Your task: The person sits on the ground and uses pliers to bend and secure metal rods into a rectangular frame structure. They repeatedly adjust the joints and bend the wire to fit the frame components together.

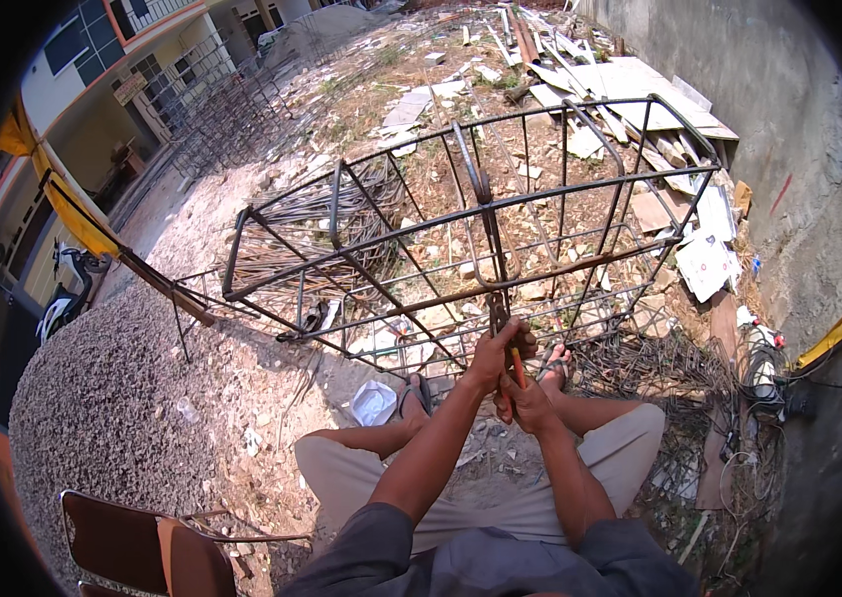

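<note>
A long cage of dark steel rebar (540, 199) stretches across in front of me, with stirrups tied along its bars. At its near bottom edge are pincers (518, 370) with orange handles, their dark head up against the bars. My right hand (532, 406) is closed round the lower handles. Just above it, my left hand (491, 356) is closed at the upper part of the pincers, close to the rebar. The fingers partly hide the tool, and any tie wire there is too small to make out.
Loose rebar (341, 224) lies behind the cage on the left. A gravel heap (112, 408) and brown chair (147, 542) are at left. Tangled wire (655, 368), boards (640, 90) and a concrete wall (804, 179) are at right. A white bag (374, 403) lies near my foot.
</note>
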A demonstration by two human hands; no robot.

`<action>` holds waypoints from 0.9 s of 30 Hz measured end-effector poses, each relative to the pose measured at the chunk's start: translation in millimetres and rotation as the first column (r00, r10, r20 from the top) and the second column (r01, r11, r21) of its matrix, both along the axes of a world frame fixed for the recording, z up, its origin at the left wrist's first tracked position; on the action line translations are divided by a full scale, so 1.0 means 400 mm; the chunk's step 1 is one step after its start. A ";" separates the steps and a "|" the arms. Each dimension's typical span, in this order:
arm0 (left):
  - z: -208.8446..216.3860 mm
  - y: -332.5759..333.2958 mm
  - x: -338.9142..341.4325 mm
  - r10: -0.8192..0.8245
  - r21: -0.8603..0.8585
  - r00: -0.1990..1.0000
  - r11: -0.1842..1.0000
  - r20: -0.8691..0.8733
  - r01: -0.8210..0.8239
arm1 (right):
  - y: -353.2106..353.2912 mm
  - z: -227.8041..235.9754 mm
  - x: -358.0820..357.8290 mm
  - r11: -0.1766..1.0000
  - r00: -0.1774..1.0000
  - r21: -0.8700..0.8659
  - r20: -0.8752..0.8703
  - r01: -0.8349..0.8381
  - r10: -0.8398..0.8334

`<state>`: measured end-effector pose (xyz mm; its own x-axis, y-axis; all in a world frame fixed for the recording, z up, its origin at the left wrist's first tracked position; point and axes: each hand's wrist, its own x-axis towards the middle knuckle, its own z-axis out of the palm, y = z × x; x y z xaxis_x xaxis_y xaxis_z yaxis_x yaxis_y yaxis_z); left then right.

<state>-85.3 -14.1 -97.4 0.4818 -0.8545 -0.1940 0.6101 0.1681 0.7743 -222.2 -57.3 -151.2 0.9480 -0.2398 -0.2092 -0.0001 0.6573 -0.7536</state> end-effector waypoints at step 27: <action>0.010 -0.047 -0.037 0.201 0.075 0.979 0.976 0.032 -0.203 | 0.117 0.071 0.067 0.198 0.713 -0.978 -0.095 0.062 -0.694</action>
<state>-100.1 -32.9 -93.6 0.6486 -0.7216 -0.2421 0.5502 0.2248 0.8042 -195.2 -10.4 -122.9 0.5152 -0.8505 0.1058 -0.4853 -0.3912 -0.7820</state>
